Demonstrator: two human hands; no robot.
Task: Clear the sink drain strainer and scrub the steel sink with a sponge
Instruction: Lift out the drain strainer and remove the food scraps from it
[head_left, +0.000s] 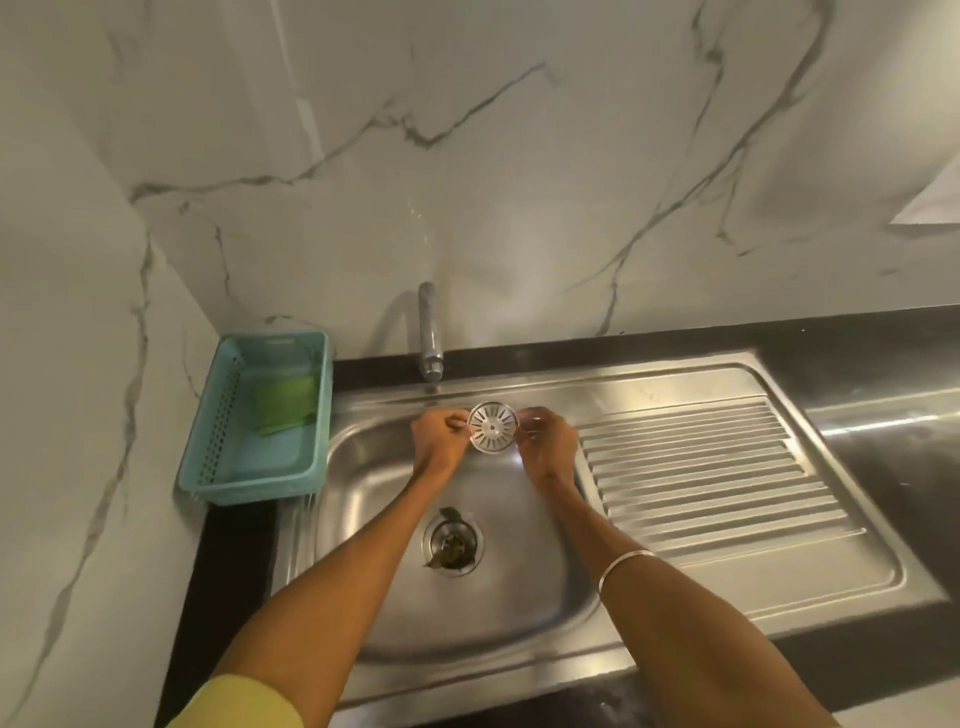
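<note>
Now both hands' fingers pinch the strainer (493, 427) over the sink (363, 483); the basket (218, 415) holds a sponge (285, 402).

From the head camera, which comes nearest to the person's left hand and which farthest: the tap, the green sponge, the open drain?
From the left hand:
1. Tap, just behind it, at the wall.
2. Open drain, in the sink toward the person.
3. Green sponge, off to the left in the blue basket.

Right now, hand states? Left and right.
Left hand: pinching the strainer by its left edge.
Right hand: pinching its right edge.
</note>
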